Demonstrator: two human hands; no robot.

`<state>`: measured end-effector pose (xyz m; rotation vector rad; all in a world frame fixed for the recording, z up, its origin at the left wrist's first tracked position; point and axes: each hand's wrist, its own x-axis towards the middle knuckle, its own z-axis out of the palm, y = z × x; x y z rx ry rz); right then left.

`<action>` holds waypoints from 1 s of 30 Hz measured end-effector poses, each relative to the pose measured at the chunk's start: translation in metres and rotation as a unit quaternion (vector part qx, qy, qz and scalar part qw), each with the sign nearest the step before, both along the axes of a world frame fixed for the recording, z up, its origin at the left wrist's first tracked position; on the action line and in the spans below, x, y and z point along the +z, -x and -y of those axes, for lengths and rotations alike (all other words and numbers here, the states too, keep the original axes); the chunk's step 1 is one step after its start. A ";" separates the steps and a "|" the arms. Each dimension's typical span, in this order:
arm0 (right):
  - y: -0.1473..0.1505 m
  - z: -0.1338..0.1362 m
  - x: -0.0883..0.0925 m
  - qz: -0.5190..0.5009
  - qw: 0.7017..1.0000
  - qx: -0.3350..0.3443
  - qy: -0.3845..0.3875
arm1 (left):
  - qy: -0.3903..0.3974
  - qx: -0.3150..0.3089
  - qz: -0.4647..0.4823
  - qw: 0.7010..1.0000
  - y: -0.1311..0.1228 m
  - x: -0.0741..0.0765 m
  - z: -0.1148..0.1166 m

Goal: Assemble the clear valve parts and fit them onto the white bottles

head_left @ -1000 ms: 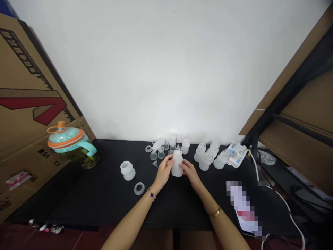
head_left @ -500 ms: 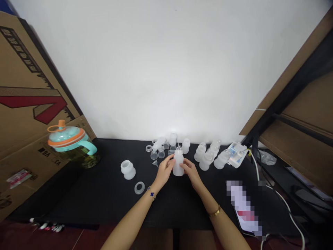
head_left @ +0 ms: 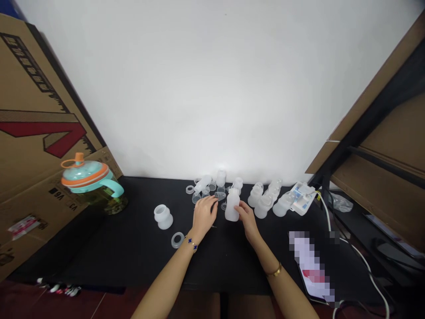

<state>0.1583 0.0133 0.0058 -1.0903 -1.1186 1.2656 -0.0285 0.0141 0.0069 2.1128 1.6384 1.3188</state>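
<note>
Left hand [head_left: 203, 216] has moved leftward, palm down, grip unclear; right hand [head_left: 247, 218] pinches bottle [head_left: 232, 208].

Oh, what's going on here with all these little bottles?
Someone is handling small plastic bottles at a black table. The right hand holds a whitish bottle roughly upright. The left hand is apart from it, near some loose clear parts; whether it grips anything is hard to tell. An open white container and a ring sit to the left, and a cluster of bottles stands to the right.
</note>
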 end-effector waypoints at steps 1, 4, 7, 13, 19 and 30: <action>0.000 0.000 0.000 0.004 1.000 -0.005 -0.002 | -0.004 0.004 -0.023 1.000 0.000 -0.002 -0.001; -0.001 -0.001 -0.001 0.006 1.000 -0.016 -0.004 | 0.006 0.001 -0.075 0.997 -0.002 -0.009 -0.003; -0.001 0.000 0.001 -0.007 1.000 -0.019 0.002 | 0.016 -0.011 -0.105 0.994 -0.004 -0.013 -0.005; 0.000 0.001 0.004 -0.006 1.000 -0.014 0.002 | 0.017 -0.035 -0.136 0.990 -0.003 -0.019 -0.008; 0.000 0.000 0.002 -0.006 1.000 -0.014 -0.002 | 0.022 -0.057 -0.142 0.988 -0.002 -0.022 -0.011; 0.000 -0.001 0.001 -0.019 1.000 -0.015 0.001 | 0.050 -0.069 -0.116 0.990 -0.004 -0.015 -0.007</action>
